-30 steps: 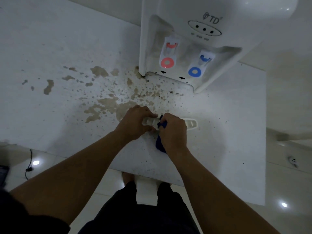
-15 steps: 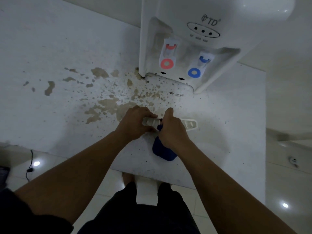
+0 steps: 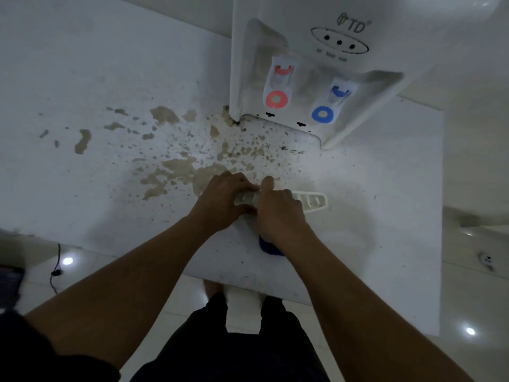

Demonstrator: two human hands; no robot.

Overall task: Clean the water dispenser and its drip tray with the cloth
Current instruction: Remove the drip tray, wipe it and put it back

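A white slotted drip tray (image 3: 314, 201) lies on the white counter (image 3: 82, 188) in front of the white water dispenser (image 3: 316, 64), which has a red tap and a blue tap. My left hand (image 3: 223, 202) grips the tray's left end. My right hand (image 3: 281, 216) presses a dark blue cloth (image 3: 270, 248) against the tray's middle; only a corner of the cloth shows below my wrist. The tray's right end sticks out past my right hand.
Brown stains and specks (image 3: 176, 166) spread over the counter left of and in front of the dispenser's base. The counter's front edge runs just below my hands, with glossy floor tiles (image 3: 82, 271) and a black cable (image 3: 56, 268) beyond it.
My right hand has slid up over the tray with the cloth. Less of the blue cloth shows under my wrist than half a second ago. My left hand has stayed on the tray.
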